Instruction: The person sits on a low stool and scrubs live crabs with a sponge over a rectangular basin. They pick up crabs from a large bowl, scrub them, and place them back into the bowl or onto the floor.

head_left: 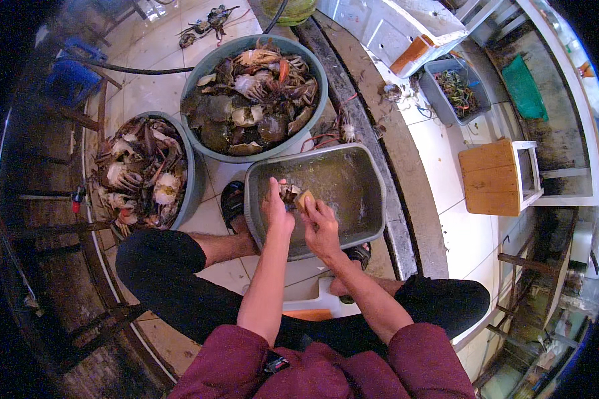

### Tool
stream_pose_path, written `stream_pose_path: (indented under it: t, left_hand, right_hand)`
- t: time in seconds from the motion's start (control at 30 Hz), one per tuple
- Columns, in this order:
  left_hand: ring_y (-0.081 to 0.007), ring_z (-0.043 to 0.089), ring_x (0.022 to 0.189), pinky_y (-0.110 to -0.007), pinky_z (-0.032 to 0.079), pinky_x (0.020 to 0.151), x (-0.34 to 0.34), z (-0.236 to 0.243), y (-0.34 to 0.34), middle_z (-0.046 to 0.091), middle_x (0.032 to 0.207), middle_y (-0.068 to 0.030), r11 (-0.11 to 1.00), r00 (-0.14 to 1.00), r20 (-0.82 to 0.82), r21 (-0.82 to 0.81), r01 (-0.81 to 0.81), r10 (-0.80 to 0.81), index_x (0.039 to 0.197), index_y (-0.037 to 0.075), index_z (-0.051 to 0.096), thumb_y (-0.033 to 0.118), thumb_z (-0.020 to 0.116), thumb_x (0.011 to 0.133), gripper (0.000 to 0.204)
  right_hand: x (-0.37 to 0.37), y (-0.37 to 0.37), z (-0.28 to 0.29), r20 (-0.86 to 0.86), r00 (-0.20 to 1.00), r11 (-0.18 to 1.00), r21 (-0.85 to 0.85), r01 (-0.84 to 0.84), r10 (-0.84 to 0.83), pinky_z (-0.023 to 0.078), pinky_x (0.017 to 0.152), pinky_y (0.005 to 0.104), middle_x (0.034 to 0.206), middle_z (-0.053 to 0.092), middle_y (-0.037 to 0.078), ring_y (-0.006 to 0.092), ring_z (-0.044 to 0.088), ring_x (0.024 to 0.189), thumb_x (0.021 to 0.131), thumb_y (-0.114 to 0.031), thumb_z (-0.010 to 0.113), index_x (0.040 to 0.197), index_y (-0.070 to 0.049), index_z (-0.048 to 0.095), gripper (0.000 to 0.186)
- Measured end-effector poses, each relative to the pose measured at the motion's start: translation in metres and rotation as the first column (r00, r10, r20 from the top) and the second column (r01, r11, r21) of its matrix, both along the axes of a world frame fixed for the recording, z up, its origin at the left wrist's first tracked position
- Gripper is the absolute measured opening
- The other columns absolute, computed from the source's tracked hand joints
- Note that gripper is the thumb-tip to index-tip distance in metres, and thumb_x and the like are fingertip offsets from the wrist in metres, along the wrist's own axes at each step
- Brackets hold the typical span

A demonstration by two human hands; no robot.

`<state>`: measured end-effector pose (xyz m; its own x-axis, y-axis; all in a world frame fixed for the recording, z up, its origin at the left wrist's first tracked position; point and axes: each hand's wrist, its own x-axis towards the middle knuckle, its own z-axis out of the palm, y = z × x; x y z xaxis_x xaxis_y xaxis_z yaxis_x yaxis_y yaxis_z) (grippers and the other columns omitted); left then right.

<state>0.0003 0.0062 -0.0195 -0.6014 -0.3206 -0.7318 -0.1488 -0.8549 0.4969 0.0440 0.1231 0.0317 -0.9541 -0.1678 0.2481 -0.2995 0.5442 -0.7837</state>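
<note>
At the centre of the frame the left hand closes its fingers around a small crab, holding it above the near rim of the grey rectangular basin, while the right hand pinches a small tan block, seemingly a sponge or brush, pressed against the crab's shell. Done well, this scrubbing wants a firm hold on the body from the side so the claws stay clear of the fingers, short strokes, and both hands kept over the basin so whatever comes off drops inside rather than onto the tiles. The crab itself looks small and brownish with paler patches; most of it is hidden behind the two hands, so its legs and claws cannot be told apart. In the upper middle of the frame a round tub is heaped with dark crabs, and a second tub at the left holds more, some turned pale belly up. A wooden stool stands at the right.
</note>
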Motion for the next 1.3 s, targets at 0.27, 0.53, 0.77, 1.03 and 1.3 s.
stream_pose_path:
  t: [0.27, 0.53, 0.77, 1.03, 1.3]
  left_hand:
    - [-0.0226, 0.059, 0.081, -0.042, 0.051, 0.078, -0.004, 0.013, 0.011, 0.060, 0.086, -0.0050, 0.988, 0.994, -0.057, 0.124, -0.089, 0.096, 0.100, 0.012, 0.057, 0.049, 0.054, 0.092, 0.038]
    - [-0.0216, 0.059, 0.085, -0.041, 0.051, 0.080, 0.005, 0.012, 0.019, 0.060, 0.090, -0.0046, 0.980, 0.992, -0.041, 0.166, -0.108, 0.116, 0.098, 0.013, 0.058, 0.045, 0.053, 0.094, 0.033]
    - [-0.0211, 0.059, 0.085, -0.038, 0.051, 0.077, -0.003, 0.033, 0.029, 0.059, 0.090, -0.0042, 0.967, 0.995, -0.012, 0.236, -0.093, 0.099, 0.098, 0.011, 0.057, 0.045, 0.052, 0.094, 0.034]
    - [-0.0234, 0.059, 0.088, -0.043, 0.050, 0.084, -0.002, 0.007, 0.005, 0.061, 0.092, -0.0060, 0.947, 0.974, 0.101, 0.233, -0.224, 0.205, 0.092, 0.012, 0.058, 0.043, 0.055, 0.093, 0.031]
    - [-0.0231, 0.060, 0.087, -0.043, 0.050, 0.082, 0.000, -0.010, 0.005, 0.061, 0.090, -0.0053, 0.953, 0.982, 0.024, 0.238, -0.188, 0.187, 0.092, 0.013, 0.058, 0.047, 0.055, 0.092, 0.034]
  right_hand:
    - [-0.002, -0.004, 0.002, -0.082, 0.989, 0.993, -0.031, 0.118, -0.120, 0.046, 0.085, 0.0440, 0.113, 0.057, 0.022, 0.0416, 0.055, 0.099, 0.081, -0.002, 0.064, 0.126, -0.007, 0.057, 0.046]
    - [-0.001, 0.001, 0.003, -0.073, 0.986, 0.989, 0.014, 0.149, -0.147, 0.047, 0.086, 0.0433, 0.115, 0.056, 0.023, 0.0419, 0.055, 0.100, 0.082, -0.002, 0.064, 0.126, -0.006, 0.056, 0.045]
    - [-0.004, 0.008, -0.005, -0.104, 0.978, 0.983, -0.026, 0.181, -0.183, 0.045, 0.090, 0.0459, 0.118, 0.053, 0.023, 0.0424, 0.052, 0.104, 0.077, 0.001, 0.061, 0.131, -0.009, 0.053, 0.055]
    - [-0.006, 0.075, -0.075, 0.245, 0.959, 0.980, 0.172, 0.103, -0.144, 0.048, 0.087, 0.0439, 0.104, 0.063, 0.021, 0.0398, 0.060, 0.097, 0.078, 0.000, 0.061, 0.120, -0.004, 0.060, 0.042]
    - [-0.021, 0.090, -0.104, 0.516, 0.822, 0.971, 0.113, 0.211, -0.239, 0.051, 0.082, 0.0381, 0.101, 0.067, 0.021, 0.0358, 0.067, 0.089, 0.089, -0.009, 0.056, 0.121, -0.004, 0.061, 0.033]
